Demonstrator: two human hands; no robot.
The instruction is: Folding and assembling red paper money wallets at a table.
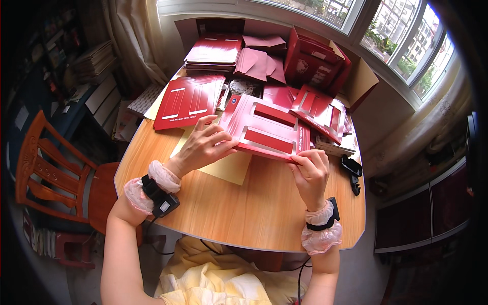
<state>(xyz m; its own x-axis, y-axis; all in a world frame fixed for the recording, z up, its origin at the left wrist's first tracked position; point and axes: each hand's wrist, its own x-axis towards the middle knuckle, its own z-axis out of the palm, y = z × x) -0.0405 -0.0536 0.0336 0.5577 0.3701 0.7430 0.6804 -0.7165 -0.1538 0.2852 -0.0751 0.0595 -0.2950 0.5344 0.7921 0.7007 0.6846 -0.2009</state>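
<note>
Above the wooden table I hold a glossy red and pink cardboard packaging card (242,118) tilted toward me. Two long cut-out windows in it show darker red inside. My left hand (202,146) is closed on its near left edge, thumb and fingers pinching it. At the near right corner, my right hand (311,174) pinches the card between thumb and fingers. Just beyond it on the right lies a similar red card with dark red windows (313,105). To the left, a stack of flat red cards with white slots (175,111) lies on the table.
Farther back are another stack of red cards (216,44), pink-red envelopes (252,65) and a cardboard box (362,84) of red packages. A yellow sheet (231,170) lies under my left hand. A black strap-like item (352,170) rests at the table's right edge. A wooden chair (61,168) stands left.
</note>
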